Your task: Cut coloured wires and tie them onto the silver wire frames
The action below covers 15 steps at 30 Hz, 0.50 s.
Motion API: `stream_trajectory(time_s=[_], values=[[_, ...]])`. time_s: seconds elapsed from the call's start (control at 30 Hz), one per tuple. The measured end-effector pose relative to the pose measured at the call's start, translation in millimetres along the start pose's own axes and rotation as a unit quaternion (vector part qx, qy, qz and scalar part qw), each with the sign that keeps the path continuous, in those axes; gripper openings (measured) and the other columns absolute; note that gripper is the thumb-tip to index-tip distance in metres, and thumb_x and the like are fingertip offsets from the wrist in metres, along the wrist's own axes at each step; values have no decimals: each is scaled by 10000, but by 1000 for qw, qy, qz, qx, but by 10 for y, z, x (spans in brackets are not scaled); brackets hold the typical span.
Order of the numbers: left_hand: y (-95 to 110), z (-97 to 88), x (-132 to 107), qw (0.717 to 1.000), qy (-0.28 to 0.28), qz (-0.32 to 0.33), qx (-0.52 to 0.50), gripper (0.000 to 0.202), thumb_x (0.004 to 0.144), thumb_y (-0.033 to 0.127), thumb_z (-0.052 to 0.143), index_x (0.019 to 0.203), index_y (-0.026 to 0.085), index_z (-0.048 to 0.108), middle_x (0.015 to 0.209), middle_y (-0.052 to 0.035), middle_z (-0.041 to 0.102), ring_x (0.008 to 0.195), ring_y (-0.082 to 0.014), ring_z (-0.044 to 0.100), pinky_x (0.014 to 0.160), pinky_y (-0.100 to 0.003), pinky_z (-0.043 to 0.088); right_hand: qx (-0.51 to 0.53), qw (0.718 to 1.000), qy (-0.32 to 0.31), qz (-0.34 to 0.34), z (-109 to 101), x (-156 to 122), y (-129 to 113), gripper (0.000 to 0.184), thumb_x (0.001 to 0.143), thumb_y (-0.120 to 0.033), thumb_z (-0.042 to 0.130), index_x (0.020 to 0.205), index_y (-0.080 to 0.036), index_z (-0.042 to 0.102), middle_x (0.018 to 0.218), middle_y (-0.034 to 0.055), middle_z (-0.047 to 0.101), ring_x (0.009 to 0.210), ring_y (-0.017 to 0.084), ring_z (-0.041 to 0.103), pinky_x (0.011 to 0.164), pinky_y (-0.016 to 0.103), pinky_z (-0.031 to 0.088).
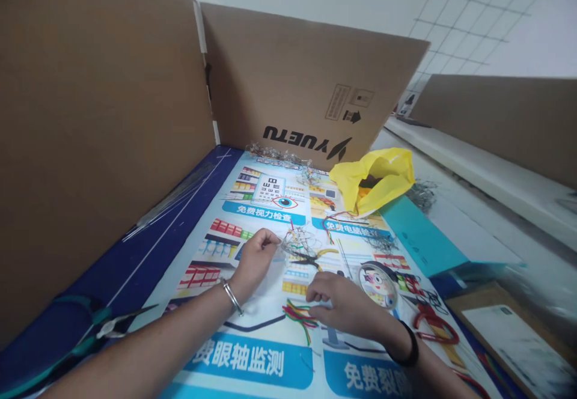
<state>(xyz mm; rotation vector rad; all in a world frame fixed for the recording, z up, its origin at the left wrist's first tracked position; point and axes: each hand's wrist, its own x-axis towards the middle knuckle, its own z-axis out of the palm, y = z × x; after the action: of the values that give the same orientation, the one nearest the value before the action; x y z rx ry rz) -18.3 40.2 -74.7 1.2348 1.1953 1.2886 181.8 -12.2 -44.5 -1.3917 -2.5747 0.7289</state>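
Note:
My left hand [258, 261], with a silver bangle at the wrist, is closed in a pinch at the left edge of a tangle of thin wire [301, 241]. A few coloured strands run through that tangle. Just in front of it lie small dark-jawed pliers [310, 259] with yellow handles. My right hand [342, 304], with a black band at the wrist, has its fingers curled closed. Its fingertips are beside a small bundle of red, green and yellow wire pieces [299, 316]; whether they grip one is hidden.
Teal-handled pliers [106, 328] lie at lower left. Beyond the hands are a yellow bag [374, 182] and wire pieces [288, 157] by the cardboard wall [288, 74]. Straight rods [174, 197] lie on the left. Red handles [436, 328] and a cardboard box [505, 333] are at right.

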Motion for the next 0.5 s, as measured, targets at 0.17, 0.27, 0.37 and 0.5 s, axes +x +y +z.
stream_trajectory(time_s=[0.17, 0.27, 0.37, 0.5], values=[[-25, -21, 1, 1000, -5, 4, 21, 93, 676, 111, 505, 650, 182, 559, 652, 27, 561, 658, -137, 507, 657, -253, 389, -7, 1000, 7, -1, 22, 9, 19, 127, 707, -174, 628, 831, -202, 630, 835, 12, 635, 784, 154, 568, 694, 244, 400], [-32, -40, -13, 1000, -14, 16, 16, 92, 686, 122, 502, 675, 186, 567, 716, 26, 585, 711, -136, 524, 684, -248, 388, -11, 1000, 1, -16, 14, 14, 26, 80, 743, -159, 590, 801, -194, 631, 791, 8, 629, 750, 141, 560, 674, 238, 393], [-25, -48, -27, 1000, -17, 8, 17, 88, 695, 132, 504, 683, 188, 571, 714, 29, 582, 691, -130, 516, 669, -242, 383, -7, 1000, -3, -27, 0, 20, 20, 99, 732, -123, 586, 793, -190, 625, 781, -2, 626, 751, 130, 556, 679, 231, 389], [-16, -45, -43, 1000, -20, 8, 7, 85, 701, 139, 500, 683, 188, 567, 707, 30, 576, 668, -127, 507, 647, -238, 380, -8, 1000, -1, -27, -5, 12, -23, 95, 729, -137, 602, 807, -187, 624, 795, 3, 631, 766, 134, 561, 688, 231, 395]])
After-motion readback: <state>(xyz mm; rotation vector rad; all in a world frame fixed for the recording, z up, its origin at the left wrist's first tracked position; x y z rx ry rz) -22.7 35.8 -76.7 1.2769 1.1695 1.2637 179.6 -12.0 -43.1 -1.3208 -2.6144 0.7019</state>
